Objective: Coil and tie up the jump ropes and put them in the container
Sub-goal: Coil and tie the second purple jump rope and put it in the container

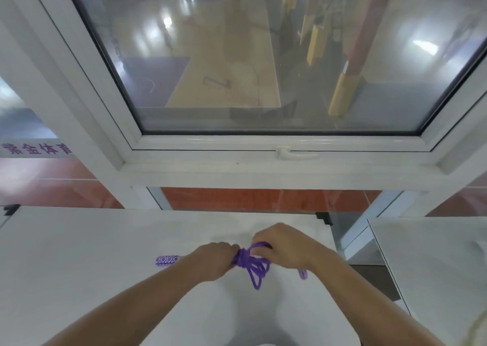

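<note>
A purple jump rope point(254, 265) is bunched into a coil above the white table point(105, 253), with loops hanging down toward me. My left hand point(214, 260) grips the bundle at its left side. My right hand point(283, 245) pinches a strand that wraps over the top of the coil. One patterned purple handle point(167, 260) pokes out to the left of my left wrist. The other handle point(303, 274) shows just below my right wrist. No container is in view.
A second white table point(434, 266) stands to the right across a narrow gap. A white-framed window point(263, 158) with a handle rises behind the table's far edge. A black clamp point(323, 217) sits at the table's far right corner.
</note>
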Demonstrator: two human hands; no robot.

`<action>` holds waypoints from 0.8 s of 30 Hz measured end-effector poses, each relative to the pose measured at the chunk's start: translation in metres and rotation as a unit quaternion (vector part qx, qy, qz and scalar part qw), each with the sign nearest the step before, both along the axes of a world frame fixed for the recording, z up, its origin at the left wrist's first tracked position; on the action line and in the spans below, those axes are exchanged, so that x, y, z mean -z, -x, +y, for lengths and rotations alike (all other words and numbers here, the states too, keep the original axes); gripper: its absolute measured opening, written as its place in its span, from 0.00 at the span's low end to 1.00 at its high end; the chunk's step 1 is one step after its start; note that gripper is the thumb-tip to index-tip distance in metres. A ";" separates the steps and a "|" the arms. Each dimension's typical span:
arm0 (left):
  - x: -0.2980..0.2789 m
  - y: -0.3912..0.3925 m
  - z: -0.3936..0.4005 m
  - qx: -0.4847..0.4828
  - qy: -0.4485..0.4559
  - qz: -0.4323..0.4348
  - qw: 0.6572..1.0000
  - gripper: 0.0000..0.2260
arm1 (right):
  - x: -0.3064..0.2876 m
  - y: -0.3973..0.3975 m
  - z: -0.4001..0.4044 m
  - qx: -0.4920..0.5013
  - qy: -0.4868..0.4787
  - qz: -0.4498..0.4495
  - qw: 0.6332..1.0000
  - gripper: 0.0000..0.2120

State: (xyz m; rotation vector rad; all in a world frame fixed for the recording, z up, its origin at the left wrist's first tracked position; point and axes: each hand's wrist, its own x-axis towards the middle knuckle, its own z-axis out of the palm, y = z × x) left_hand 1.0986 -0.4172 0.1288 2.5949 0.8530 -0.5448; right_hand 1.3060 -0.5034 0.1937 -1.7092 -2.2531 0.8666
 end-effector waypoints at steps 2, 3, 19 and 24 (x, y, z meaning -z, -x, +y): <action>-0.018 -0.003 -0.008 0.058 0.066 -0.065 0.994 0.12 | -0.004 -0.009 0.008 0.040 0.018 0.064 0.997 0.09; -0.028 -0.003 -0.012 0.069 0.103 -0.109 0.986 0.12 | -0.001 -0.015 0.011 0.065 0.034 0.094 0.993 0.09; -0.009 0.005 0.004 -0.180 0.073 -0.040 0.980 0.11 | 0.008 0.041 -0.004 -0.045 0.061 -0.195 0.978 0.10; -0.033 0.000 -0.009 0.014 0.141 0.025 0.990 0.10 | -0.025 0.028 0.019 -0.076 0.075 -0.075 0.991 0.06</action>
